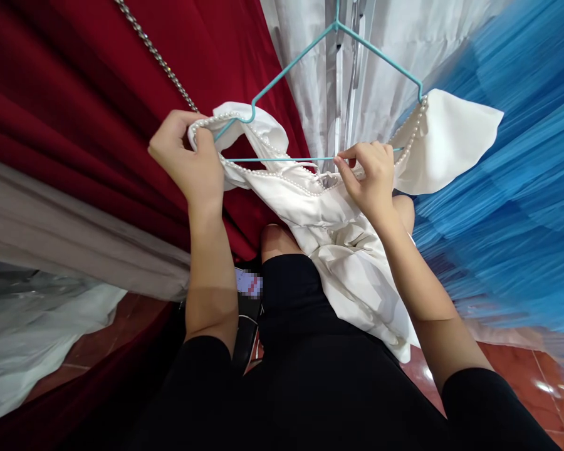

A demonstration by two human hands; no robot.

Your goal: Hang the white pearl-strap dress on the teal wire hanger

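A white dress [305, 203] with pearl-beaded edging hangs on a thin light-blue hanger [337, 25] in front of me. My left hand [188, 160] is closed on the dress's beaded shoulder strap, near the hanger's left end. With thumb and fingers, my right hand [370, 178] pinches the hanger's straight lower bar towards its right side. A wide white sleeve [451, 141] stands out beyond the hanger's right end. The dress's skirt [366, 282] falls in folds over my lap.
Dark red fabric [235, 56] hangs at the left, with a sparkling chain [155, 53] before it. Blue tulle [507, 238] fills the right side. Metal poles [338, 81] and white cloth [395, 56] stand behind the hanger. Red tiles [545, 376] show below.
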